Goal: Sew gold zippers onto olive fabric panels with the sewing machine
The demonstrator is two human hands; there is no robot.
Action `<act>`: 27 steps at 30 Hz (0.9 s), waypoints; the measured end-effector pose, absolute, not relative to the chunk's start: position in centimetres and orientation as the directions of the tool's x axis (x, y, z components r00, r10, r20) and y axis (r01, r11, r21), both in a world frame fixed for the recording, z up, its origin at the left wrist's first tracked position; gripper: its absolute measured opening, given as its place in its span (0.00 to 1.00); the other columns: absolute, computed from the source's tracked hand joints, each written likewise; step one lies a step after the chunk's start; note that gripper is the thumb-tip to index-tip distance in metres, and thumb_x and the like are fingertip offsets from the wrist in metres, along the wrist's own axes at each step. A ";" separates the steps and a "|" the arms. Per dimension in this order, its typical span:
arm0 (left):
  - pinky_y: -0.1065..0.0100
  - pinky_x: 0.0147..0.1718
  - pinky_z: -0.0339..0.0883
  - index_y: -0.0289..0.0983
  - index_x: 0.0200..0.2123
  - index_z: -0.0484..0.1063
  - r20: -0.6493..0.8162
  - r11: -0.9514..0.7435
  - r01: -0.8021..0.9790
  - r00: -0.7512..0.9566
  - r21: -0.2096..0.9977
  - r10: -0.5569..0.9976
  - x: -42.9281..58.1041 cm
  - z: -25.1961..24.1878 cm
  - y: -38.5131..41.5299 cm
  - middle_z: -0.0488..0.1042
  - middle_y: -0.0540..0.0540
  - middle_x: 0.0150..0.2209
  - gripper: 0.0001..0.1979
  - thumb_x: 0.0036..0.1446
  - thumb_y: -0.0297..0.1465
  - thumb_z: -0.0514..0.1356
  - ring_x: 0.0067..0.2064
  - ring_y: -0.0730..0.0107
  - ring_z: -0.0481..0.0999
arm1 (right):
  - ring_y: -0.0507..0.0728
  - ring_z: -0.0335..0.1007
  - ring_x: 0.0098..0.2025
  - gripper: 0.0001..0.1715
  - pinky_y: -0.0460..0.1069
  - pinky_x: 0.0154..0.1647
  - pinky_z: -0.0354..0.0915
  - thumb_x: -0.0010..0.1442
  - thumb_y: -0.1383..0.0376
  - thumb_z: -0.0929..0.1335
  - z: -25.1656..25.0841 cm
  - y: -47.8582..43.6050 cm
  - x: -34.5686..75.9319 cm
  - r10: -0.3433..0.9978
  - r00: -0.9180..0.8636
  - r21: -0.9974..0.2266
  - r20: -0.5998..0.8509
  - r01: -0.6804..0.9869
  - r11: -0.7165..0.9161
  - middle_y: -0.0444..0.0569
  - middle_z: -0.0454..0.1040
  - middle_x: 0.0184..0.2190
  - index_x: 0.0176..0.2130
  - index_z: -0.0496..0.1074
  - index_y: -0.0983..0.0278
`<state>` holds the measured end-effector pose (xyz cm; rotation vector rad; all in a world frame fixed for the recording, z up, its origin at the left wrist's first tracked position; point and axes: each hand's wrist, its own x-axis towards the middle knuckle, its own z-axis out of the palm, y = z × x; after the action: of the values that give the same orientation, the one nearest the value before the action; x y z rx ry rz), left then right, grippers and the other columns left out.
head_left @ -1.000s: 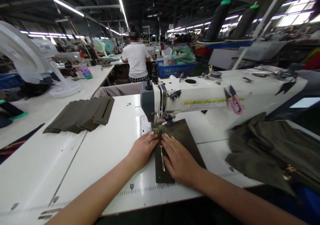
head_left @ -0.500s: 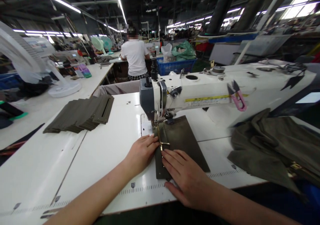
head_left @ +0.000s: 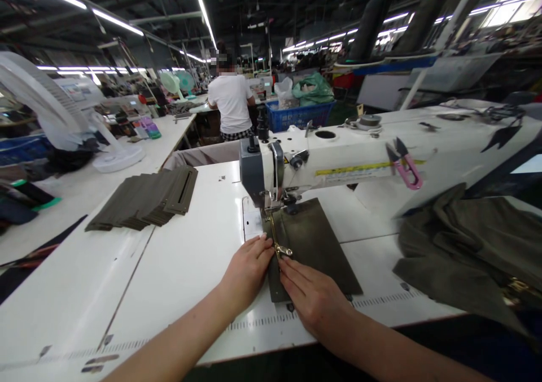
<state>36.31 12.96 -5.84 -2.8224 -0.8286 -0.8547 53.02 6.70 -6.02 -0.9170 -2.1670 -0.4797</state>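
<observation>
A dark olive panel lies flat under the head of a white sewing machine. Along its left part runs a gold zipper, its metal pull turned out to the right. My left hand rests with outstretched fingers at the panel's left edge, fingertips beside the zipper. Just right of the zipper, below the pull, my right hand presses the panel with its fingers laid flat. The machine's foot covers the zipper's far end.
A fanned stack of olive pieces lies left on the white table. Olive fabric is heaped at right. Pink thread snips hang on the machine arm. A white fan stands at left; a person in a white shirt is ahead.
The zipper pull has swung round, its free end now nearer me. My right thumb has drawn in under the hand. The whole view has shifted slightly as the camera moved.
</observation>
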 end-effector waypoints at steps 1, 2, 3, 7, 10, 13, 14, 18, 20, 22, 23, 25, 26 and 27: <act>0.57 0.44 0.70 0.32 0.41 0.69 0.535 -0.850 0.520 0.698 0.080 0.477 36.3 -5.8 13.1 0.73 0.38 0.42 0.11 0.56 0.21 0.51 0.47 0.59 0.72 | 0.59 0.73 0.38 0.24 0.49 0.40 0.71 0.59 0.77 0.53 -6.0 6.8 53.0 0.467 -0.482 0.054 0.742 0.736 0.675 0.59 0.76 0.34 0.31 0.75 0.76; 0.57 0.44 0.71 0.32 0.41 0.69 0.534 -0.850 0.520 0.698 0.082 0.478 36.4 -5.7 13.2 0.74 0.38 0.42 0.11 0.56 0.21 0.51 0.47 0.59 0.72 | 0.59 0.73 0.38 0.24 0.49 0.40 0.71 0.59 0.77 0.53 -5.9 6.9 53.0 0.468 -0.482 0.053 0.741 0.736 0.675 0.59 0.76 0.34 0.31 0.75 0.76; 0.57 0.44 0.71 0.32 0.40 0.69 0.529 -0.850 0.519 0.699 0.087 0.481 36.4 -5.6 13.3 0.74 0.38 0.42 0.11 0.56 0.21 0.51 0.47 0.59 0.72 | 0.59 0.73 0.38 0.24 0.49 0.41 0.71 0.59 0.77 0.53 -5.9 7.1 53.0 0.472 -0.484 0.050 0.737 0.736 0.676 0.59 0.76 0.34 0.31 0.75 0.76; 0.57 0.45 0.70 0.33 0.41 0.68 0.507 -0.841 0.527 0.696 0.120 0.509 36.6 -5.2 13.9 0.73 0.39 0.42 0.12 0.55 0.20 0.51 0.47 0.59 0.71 | 0.59 0.72 0.40 0.24 0.50 0.42 0.71 0.58 0.77 0.53 -5.7 7.7 53.2 0.496 -0.492 0.038 0.715 0.736 0.676 0.60 0.76 0.36 0.33 0.75 0.77; 0.57 0.45 0.70 0.33 0.40 0.68 0.511 -0.849 0.512 0.700 0.127 0.499 36.6 -5.2 14.6 0.73 0.39 0.42 0.11 0.55 0.20 0.51 0.47 0.58 0.72 | 0.59 0.72 0.41 0.23 0.49 0.44 0.70 0.58 0.77 0.53 -5.9 8.2 53.3 0.513 -0.497 0.030 0.700 0.738 0.674 0.60 0.75 0.36 0.34 0.75 0.76; 0.57 0.45 0.70 0.34 0.41 0.68 0.509 -0.850 0.510 0.701 0.133 0.500 36.7 -5.4 15.3 0.73 0.39 0.41 0.11 0.55 0.21 0.52 0.47 0.59 0.72 | 0.59 0.71 0.42 0.22 0.50 0.45 0.70 0.58 0.77 0.54 -6.2 8.8 53.3 0.521 -0.499 0.026 0.692 0.739 0.673 0.60 0.75 0.37 0.35 0.74 0.76; 0.58 0.45 0.70 0.34 0.41 0.68 0.508 -0.847 0.514 0.698 0.134 0.504 36.7 -5.4 15.5 0.73 0.40 0.42 0.11 0.56 0.21 0.51 0.47 0.59 0.71 | 0.59 0.71 0.42 0.22 0.50 0.45 0.69 0.58 0.77 0.54 -6.3 9.1 53.3 0.524 -0.500 0.024 0.690 0.739 0.673 0.60 0.75 0.38 0.35 0.74 0.76; 0.59 0.43 0.71 0.34 0.41 0.68 0.517 -0.845 0.518 0.691 0.133 0.505 36.9 -5.3 16.3 0.72 0.40 0.39 0.11 0.56 0.21 0.51 0.44 0.60 0.72 | 0.58 0.71 0.41 0.23 0.49 0.45 0.69 0.59 0.76 0.53 -6.5 10.0 53.4 0.532 -0.495 0.010 0.687 0.738 0.674 0.59 0.75 0.37 0.35 0.74 0.75; 0.61 0.40 0.72 0.33 0.40 0.68 0.522 -0.838 0.526 0.679 0.146 0.517 37.1 -5.3 16.6 0.71 0.40 0.37 0.10 0.57 0.22 0.50 0.41 0.61 0.72 | 0.58 0.72 0.40 0.23 0.49 0.44 0.69 0.59 0.76 0.53 -6.4 10.5 53.5 0.531 -0.489 0.005 0.692 0.739 0.674 0.58 0.76 0.36 0.34 0.74 0.75; 0.61 0.39 0.72 0.34 0.39 0.67 0.519 -0.826 0.537 0.663 0.172 0.540 37.2 -5.3 16.9 0.70 0.41 0.35 0.10 0.58 0.23 0.49 0.39 0.63 0.72 | 0.58 0.71 0.41 0.22 0.49 0.45 0.69 0.59 0.76 0.53 -6.3 11.0 53.5 0.531 -0.487 -0.001 0.693 0.736 0.677 0.58 0.76 0.36 0.34 0.74 0.75; 0.62 0.38 0.72 0.34 0.39 0.67 0.512 -0.818 0.544 0.658 0.186 0.553 37.2 -5.3 17.0 0.69 0.41 0.35 0.09 0.59 0.23 0.48 0.39 0.63 0.71 | 0.58 0.71 0.41 0.22 0.49 0.46 0.68 0.59 0.77 0.54 -6.3 11.2 53.6 0.533 -0.487 -0.006 0.691 0.735 0.678 0.59 0.75 0.37 0.34 0.74 0.75; 0.62 0.37 0.71 0.34 0.38 0.67 0.493 -0.806 0.554 0.651 0.211 0.577 37.3 -5.3 17.2 0.68 0.41 0.36 0.10 0.59 0.24 0.47 0.38 0.63 0.71 | 0.57 0.71 0.42 0.21 0.49 0.48 0.67 0.58 0.77 0.54 -6.4 11.7 53.5 0.541 -0.490 -0.016 0.683 0.731 0.682 0.59 0.75 0.37 0.35 0.74 0.76; 0.62 0.37 0.71 0.34 0.38 0.67 0.480 -0.800 0.558 0.651 0.223 0.588 37.3 -5.3 17.3 0.68 0.41 0.37 0.10 0.59 0.25 0.47 0.38 0.64 0.70 | 0.57 0.71 0.42 0.20 0.49 0.48 0.67 0.58 0.77 0.55 -6.5 11.9 53.5 0.547 -0.492 -0.021 0.677 0.730 0.683 0.59 0.75 0.38 0.35 0.74 0.76; 0.62 0.36 0.71 0.35 0.38 0.67 0.467 -0.793 0.563 0.650 0.234 0.599 37.3 -5.3 17.4 0.68 0.41 0.37 0.10 0.60 0.25 0.47 0.38 0.64 0.70 | 0.58 0.70 0.42 0.20 0.49 0.49 0.66 0.58 0.77 0.55 -6.6 12.1 53.4 0.552 -0.496 -0.023 0.671 0.730 0.683 0.59 0.75 0.38 0.36 0.73 0.76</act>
<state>37.32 17.38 -5.34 -2.9150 -1.0276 -0.8654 53.41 12.10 -6.62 -0.9785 -2.2303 -0.3476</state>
